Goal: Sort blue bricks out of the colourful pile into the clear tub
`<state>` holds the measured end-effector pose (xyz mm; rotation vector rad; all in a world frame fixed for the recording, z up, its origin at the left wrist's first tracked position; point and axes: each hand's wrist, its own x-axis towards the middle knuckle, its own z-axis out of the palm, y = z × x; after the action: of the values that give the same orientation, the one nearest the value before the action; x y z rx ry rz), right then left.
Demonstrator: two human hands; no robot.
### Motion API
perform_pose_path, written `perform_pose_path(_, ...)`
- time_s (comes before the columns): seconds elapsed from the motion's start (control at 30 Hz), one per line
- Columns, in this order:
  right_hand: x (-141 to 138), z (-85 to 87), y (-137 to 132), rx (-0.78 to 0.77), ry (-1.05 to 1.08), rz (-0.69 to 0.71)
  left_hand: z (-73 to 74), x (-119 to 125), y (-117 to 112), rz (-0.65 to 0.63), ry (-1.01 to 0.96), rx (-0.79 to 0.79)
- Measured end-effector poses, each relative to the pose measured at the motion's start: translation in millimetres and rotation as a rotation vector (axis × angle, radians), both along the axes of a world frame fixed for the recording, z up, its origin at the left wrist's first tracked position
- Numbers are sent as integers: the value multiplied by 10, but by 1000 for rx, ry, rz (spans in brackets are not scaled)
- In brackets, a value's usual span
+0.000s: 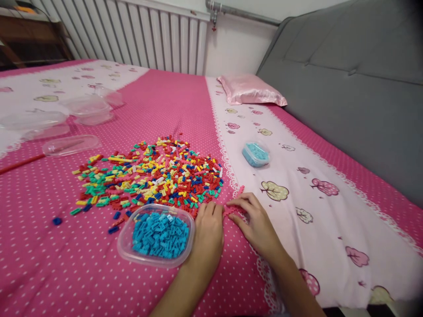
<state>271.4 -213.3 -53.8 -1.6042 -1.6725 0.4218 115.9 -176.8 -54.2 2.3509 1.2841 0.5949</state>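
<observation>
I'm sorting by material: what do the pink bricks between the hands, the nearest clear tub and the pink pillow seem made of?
Pink bricks: likely opaque plastic, evenly coloured; finish unclear. Clear rounded tub: probably glossy plastic, transparent with a shiny rim. Pink pillow: perhaps satin fabric, given its sheen and creases.

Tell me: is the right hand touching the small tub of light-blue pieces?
Apart: the head view shows pale bedding between the right hand and small tub.

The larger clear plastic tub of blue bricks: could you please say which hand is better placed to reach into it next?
Probably the left hand: it lies close beside the clear plastic tub, whereas the right hand is farther away, beyond the left.
</observation>
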Motion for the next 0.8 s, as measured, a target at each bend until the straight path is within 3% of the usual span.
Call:
perform_pose_path(0.3, 34, -13, 1, -24, 21, -22, 44, -46, 13, -42, -154, -103)
perform_pose_path(0.8, -89, 1, 0, 47, -175, -89, 33, -12, 48, -48, -82, -69)
